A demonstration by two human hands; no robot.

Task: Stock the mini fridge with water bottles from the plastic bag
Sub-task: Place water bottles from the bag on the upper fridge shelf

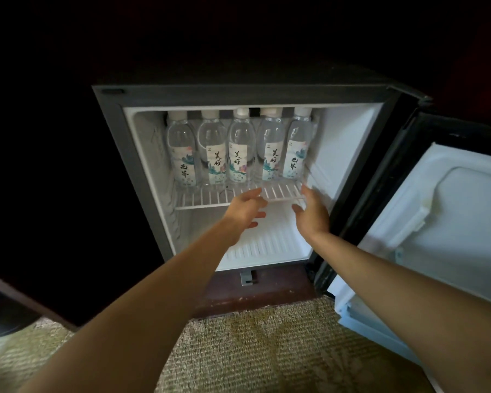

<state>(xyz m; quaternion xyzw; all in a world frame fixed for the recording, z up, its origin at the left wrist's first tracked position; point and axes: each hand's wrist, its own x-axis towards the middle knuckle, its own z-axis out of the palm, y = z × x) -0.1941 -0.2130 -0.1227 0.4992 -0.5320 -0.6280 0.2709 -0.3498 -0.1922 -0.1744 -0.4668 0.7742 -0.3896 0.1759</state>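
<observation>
Standing in a row along the back edge of the wire shelf (210, 198) inside the mini fridge (119, 154), five water bottles (237, 154) sit just beyond the left hand (245, 207) and right hand (312, 213), both at the shelf's front edge, fingers loosely spread, holding nothing.

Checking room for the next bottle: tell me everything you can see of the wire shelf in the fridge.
The wire shelf is white, made of thin bars running front to back with a front rail. It sits about halfway up the mini fridge, spanning its width. Five water bottles stand upright in a row along its back; the front strip is bare. The left hand and right hand, fingers relaxed, reach its front edge toward the right; contact cannot be told.
</observation>
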